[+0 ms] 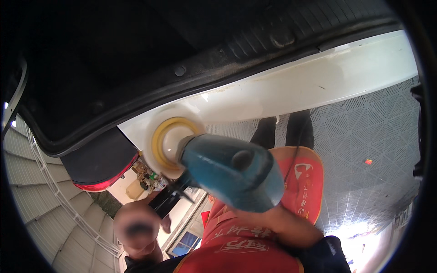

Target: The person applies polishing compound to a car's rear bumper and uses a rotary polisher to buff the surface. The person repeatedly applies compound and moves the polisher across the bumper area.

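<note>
A teal rotary polisher [235, 170] hangs across the centre of the head view, its motion-blurred whitish pad with a yellow ring [155, 145] at the edge of a white painted car panel [266, 92]. Whether the pad touches the panel is unclear. My left hand [145, 204], partly blurred at the lower left, is closed around the black side handle [165, 199]. At the polisher's rear end, my right hand [254, 216] holds its body from below, with the fingers mostly hidden. The cord [293, 160] runs over my red apron [242, 239].
Black car trim with a rubber seal [218, 82] spans the top. At left is a dark vehicle part with a red lamp [111, 184], with cluttered items [146, 179] beyond it. A patterned grey floor [358, 136] lies below, with a small red scrap [368, 161] on it.
</note>
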Demonstrator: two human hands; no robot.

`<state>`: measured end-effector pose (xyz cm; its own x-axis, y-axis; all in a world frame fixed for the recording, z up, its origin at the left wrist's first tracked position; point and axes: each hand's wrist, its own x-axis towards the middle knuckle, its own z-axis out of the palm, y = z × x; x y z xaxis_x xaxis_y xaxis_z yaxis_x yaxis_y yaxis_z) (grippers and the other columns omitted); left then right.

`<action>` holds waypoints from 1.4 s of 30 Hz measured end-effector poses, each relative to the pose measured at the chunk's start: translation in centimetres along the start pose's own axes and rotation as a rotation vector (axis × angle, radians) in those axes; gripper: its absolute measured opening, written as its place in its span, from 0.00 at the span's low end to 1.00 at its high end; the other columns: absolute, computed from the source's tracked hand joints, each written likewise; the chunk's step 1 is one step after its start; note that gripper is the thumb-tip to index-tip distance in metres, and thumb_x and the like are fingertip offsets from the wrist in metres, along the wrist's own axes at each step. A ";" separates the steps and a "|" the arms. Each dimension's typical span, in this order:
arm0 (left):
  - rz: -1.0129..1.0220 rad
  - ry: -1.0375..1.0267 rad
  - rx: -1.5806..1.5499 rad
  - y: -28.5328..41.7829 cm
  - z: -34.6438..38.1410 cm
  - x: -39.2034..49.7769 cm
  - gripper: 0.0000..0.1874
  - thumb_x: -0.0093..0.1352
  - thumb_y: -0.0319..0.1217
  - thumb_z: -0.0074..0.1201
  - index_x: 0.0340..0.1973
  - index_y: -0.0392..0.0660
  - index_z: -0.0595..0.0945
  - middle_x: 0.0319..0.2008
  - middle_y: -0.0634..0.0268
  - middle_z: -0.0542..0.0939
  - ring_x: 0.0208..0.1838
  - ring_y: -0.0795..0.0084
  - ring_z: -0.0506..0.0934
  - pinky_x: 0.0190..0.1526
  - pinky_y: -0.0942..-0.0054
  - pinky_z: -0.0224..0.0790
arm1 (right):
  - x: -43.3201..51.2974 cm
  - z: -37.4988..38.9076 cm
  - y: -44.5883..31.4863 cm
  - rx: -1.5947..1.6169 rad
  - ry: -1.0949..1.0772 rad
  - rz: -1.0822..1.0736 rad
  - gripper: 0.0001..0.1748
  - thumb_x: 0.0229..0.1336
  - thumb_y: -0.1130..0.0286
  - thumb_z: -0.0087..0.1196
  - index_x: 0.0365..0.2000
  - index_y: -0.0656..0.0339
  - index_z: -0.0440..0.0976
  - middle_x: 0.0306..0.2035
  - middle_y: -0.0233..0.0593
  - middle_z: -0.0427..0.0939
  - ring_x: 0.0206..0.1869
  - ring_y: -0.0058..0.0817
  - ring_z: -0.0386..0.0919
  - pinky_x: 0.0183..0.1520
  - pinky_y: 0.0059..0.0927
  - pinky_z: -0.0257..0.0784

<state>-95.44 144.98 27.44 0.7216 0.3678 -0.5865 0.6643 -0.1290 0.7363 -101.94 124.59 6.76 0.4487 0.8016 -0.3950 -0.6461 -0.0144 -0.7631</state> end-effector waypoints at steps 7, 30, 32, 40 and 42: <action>-0.128 0.145 -0.045 -2.0 1.4 2.0 0.16 0.47 0.22 0.51 0.31 0.29 0.83 0.22 0.55 0.82 0.26 0.59 0.83 0.72 0.46 0.66 | 3.2 -5.0 -1.5 -0.401 -0.052 -0.117 0.19 0.73 0.71 0.58 0.61 0.64 0.75 0.60 0.39 0.78 0.61 0.32 0.76 0.67 0.36 0.72; -0.119 0.079 0.077 1.1 1.5 0.6 0.29 0.63 0.53 0.63 0.37 0.34 0.88 0.21 0.58 0.83 0.28 0.57 0.82 0.65 0.47 0.70 | 2.7 -3.5 -4.1 -0.086 -0.149 0.098 0.17 0.72 0.68 0.61 0.57 0.59 0.80 0.52 0.42 0.83 0.54 0.37 0.82 0.57 0.38 0.78; -0.111 0.038 0.065 1.6 1.4 0.3 0.29 0.62 0.53 0.64 0.37 0.34 0.88 0.22 0.58 0.84 0.27 0.55 0.82 0.65 0.46 0.70 | 2.3 -3.5 -4.3 -0.154 -0.129 0.028 0.17 0.72 0.67 0.61 0.58 0.59 0.79 0.54 0.43 0.83 0.54 0.38 0.82 0.57 0.39 0.78; -0.221 0.073 0.001 -0.5 2.2 1.5 0.29 0.62 0.52 0.66 0.35 0.33 0.87 0.21 0.59 0.83 0.26 0.62 0.82 0.69 0.53 0.65 | 2.6 -3.6 -3.0 -0.006 0.065 0.003 0.11 0.69 0.71 0.59 0.49 0.58 0.80 0.46 0.43 0.84 0.49 0.36 0.83 0.53 0.40 0.79; -0.147 0.112 0.041 -0.1 1.6 1.4 0.27 0.62 0.51 0.64 0.35 0.34 0.88 0.20 0.59 0.83 0.27 0.59 0.82 0.65 0.51 0.70 | 2.6 -2.6 -3.1 -0.037 -0.076 0.091 0.11 0.68 0.71 0.60 0.49 0.58 0.80 0.45 0.43 0.84 0.48 0.36 0.83 0.52 0.40 0.79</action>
<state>-94.19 143.99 26.04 0.5912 0.4855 -0.6441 0.7703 -0.1031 0.6293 -97.13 125.18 6.72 0.3403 0.8392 -0.4242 -0.6582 -0.1096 -0.7448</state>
